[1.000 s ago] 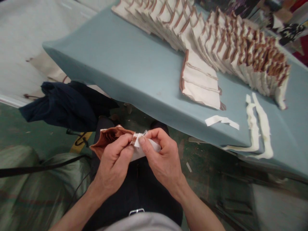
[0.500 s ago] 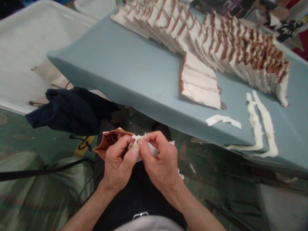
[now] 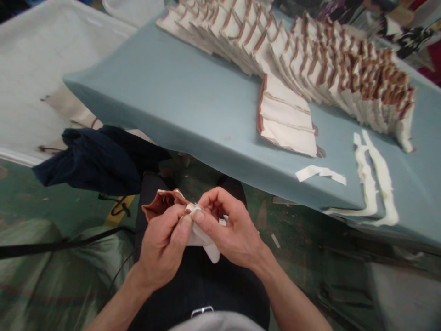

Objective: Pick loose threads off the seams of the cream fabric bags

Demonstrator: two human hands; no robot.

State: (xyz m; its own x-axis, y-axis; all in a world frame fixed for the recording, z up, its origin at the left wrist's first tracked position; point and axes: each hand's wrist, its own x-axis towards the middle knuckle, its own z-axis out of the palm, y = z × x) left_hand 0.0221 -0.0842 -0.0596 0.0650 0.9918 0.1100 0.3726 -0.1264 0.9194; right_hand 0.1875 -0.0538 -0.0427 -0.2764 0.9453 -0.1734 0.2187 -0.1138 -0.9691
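Above my lap, my left hand (image 3: 164,243) is closed on a sewn fabric piece (image 3: 160,202), brown inside with white outer cloth. The thumb and forefinger pinch its white edge. My right hand (image 3: 229,225) pinches the same edge from the other side, fingertips touching those of my left. White cloth (image 3: 206,243) hangs down between the hands. What exactly lies under the fingertips is hidden. A similar flat white piece with brown edging (image 3: 287,117) lies on the blue-covered table (image 3: 193,101) ahead.
Long overlapping rows of white and brown fabric pieces (image 3: 310,59) line the table's far side. White strips (image 3: 382,184) and a short strip (image 3: 320,173) lie near its front edge. A white bin (image 3: 44,50) and dark blue cloth (image 3: 93,158) are left; green sacks (image 3: 69,276) lie below.
Both hands have shifted slightly, with the right hand turned so its thumb presses over the pinched edge. More white cloth now hangs below the fingers.
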